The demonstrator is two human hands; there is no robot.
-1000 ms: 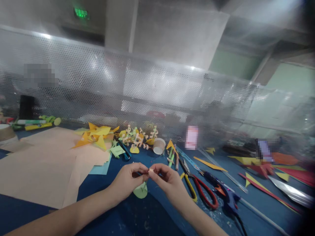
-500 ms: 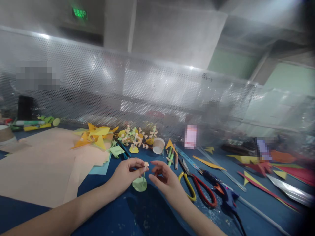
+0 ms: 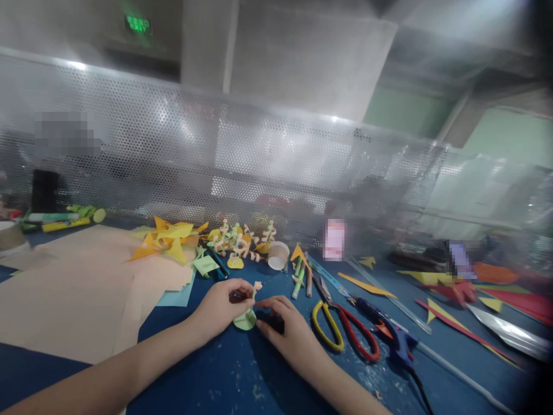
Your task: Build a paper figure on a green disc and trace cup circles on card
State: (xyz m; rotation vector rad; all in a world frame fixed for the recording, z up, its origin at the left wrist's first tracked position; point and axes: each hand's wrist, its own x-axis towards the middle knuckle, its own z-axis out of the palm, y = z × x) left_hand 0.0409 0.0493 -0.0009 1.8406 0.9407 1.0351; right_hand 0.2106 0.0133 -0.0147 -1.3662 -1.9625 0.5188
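Observation:
A small paper piece with a round light green base [image 3: 245, 320] and a thin upright stem stands on the blue table. My left hand [image 3: 228, 302] pinches the stem from the left, just below a small pale peach paper bit [image 3: 258, 285] at its top. On the right, my right hand [image 3: 287, 325] is beside the green base, its fingers curled and apart, with nothing seen between them. Whether its fingertips touch the piece is too small to tell.
Scissors [image 3: 327, 325] with yellow and red handles and a blue glue gun [image 3: 400, 346] lie right. Large peach paper sheets [image 3: 78, 288] cover the left. Behind are yellow paper shapes [image 3: 173, 236], curled paper figures [image 3: 235, 245] and a paper cup [image 3: 277, 255].
My left hand has shifted slightly down the stem, uncovering the peach top. My right hand has moved lower and left, closer to the green base.

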